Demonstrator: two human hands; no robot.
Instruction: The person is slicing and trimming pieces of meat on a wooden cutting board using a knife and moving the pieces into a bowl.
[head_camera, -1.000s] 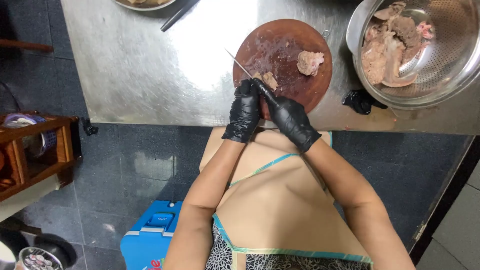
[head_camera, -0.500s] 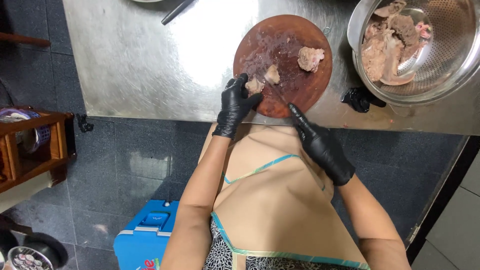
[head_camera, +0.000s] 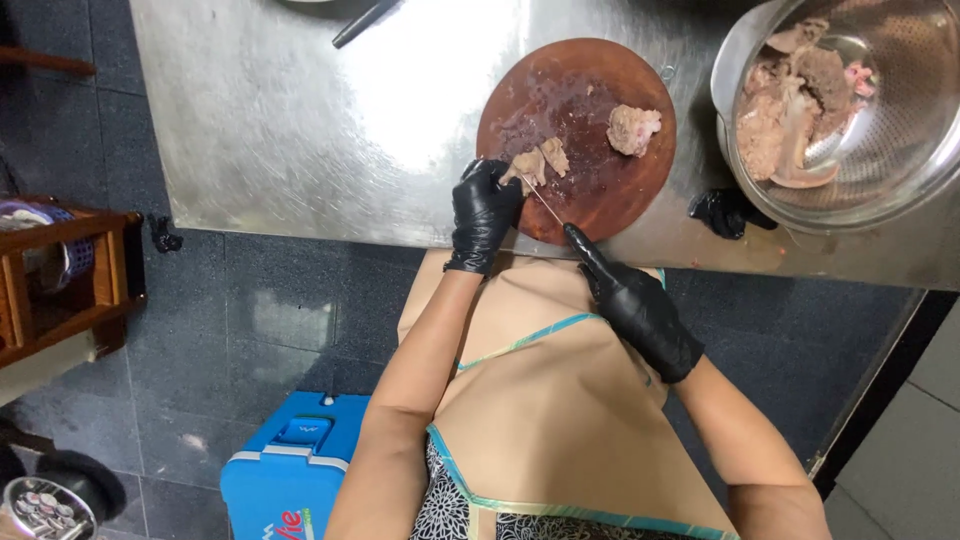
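A round dark wooden cutting board lies on the steel table. Two small pale meat pieces sit near its front edge and a larger lump lies to the right. My left hand, in a black glove, pinches the small meat at the board's edge. My right hand, also black-gloved, grips a knife whose thin blade slants up to the meat by my left fingers. The right hand is drawn back over my apron, off the table.
A steel colander bowl full of raw meat stands at the right. A crumpled black glove lies beside it. A dark handle lies at the table's far edge. On the floor: blue cooler, wooden rack.
My right hand drew the knife back toward my body, off the board. My left hand stayed on the small meat pieces at the board's front edge.
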